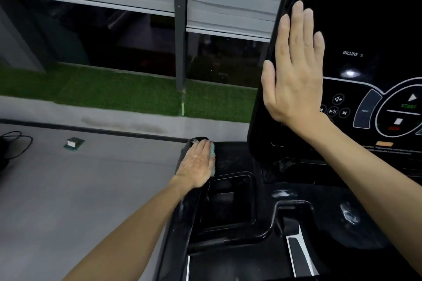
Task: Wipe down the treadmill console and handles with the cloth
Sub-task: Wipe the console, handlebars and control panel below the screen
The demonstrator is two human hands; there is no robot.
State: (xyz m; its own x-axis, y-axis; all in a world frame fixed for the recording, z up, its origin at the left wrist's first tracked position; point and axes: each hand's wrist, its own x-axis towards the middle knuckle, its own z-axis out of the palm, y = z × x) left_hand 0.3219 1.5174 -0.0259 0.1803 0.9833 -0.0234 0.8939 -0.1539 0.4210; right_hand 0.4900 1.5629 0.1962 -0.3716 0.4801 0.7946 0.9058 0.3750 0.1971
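The teal cloth (212, 152) sits at the far left corner of the treadmill's lower deck (242, 162). It is pinned under the left hand (196, 164), and only a strip shows past the fingers on the inner side. That hand lies palm down with its fingers laid out over the cloth, pressing rather than pinching. Its thumb is hidden.

The deck's left edge runs from this corner back toward the person, roughly in line with the forearm. The easy stroke therefore looks like a pull along that edge toward the body.

Just to the right of the cloth the deck drops into a recessed pocket (228, 203), and its rim could snag the fabric.

The upright console (365, 29) rises to the right of the cloth and beyond it. The right hand (294, 75) rests flat on the console's left border, fingers straight, together and pointing up, holding nothing.

That hand is the nearer one to the screen and the buttons (338, 107), but the cloth is with the other hand. Wiping the console would probably mean carrying the cloth up and to the right.

Left of the deck there is only floor (91, 189), so the elbow has room to swing.
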